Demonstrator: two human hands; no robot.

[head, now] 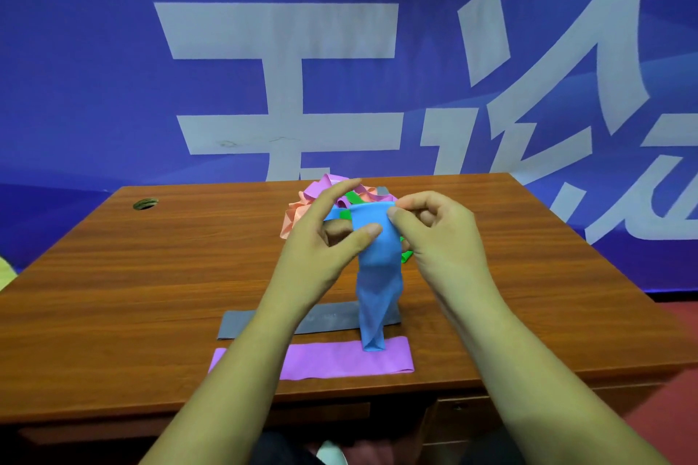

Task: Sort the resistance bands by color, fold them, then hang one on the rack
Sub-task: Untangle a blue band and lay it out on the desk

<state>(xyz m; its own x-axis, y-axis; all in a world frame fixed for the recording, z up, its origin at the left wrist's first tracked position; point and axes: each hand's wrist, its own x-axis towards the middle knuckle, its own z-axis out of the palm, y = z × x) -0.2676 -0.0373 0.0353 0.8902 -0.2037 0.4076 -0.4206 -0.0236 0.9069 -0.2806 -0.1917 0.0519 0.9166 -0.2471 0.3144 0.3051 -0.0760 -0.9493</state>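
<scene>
A blue resistance band hangs above the wooden desk, held up between both hands. My right hand pinches its top right corner with thumb and forefinger. My left hand is at its top left, thumb against the band's front and fingers stretched behind it. The band's lower end reaches the folded purple band lying flat near the front edge. A folded grey band lies flat just behind the purple one. A tangled pile of pink, peach and green bands sits further back, partly hidden by my hands.
A round cable hole is at the desk's far left corner. A blue banner with large white characters hangs behind the desk. No rack is in view.
</scene>
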